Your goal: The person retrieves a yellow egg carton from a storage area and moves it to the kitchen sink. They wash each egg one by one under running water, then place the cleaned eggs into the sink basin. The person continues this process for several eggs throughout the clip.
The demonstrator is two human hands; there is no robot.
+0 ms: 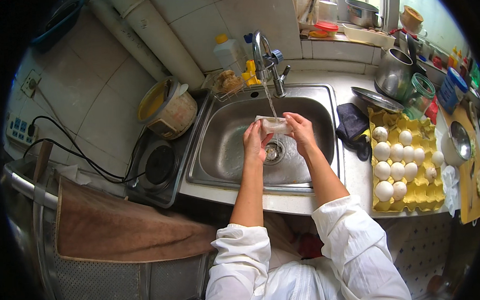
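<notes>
A pale, whitish block (274,125) hangs between my two hands over the steel sink (220,150); what it is made of I cannot tell. My left hand (256,140) grips its left end, and my right hand (301,132) has the right end between thumb and fingers. From the chrome faucet (262,72) a stream of water (269,97) runs down onto the block. Water wets the basin below, where a drain strainer (273,153) holds some small bits.
Right of the sink lie a dark cloth (352,124) and a yellow egg tray (420,191) with several eggs. A steel kettle (394,71) and a glass jar (420,94) stand behind. Leftward are a rice cooker (169,112), a black hotplate (161,162) and power cords (77,151).
</notes>
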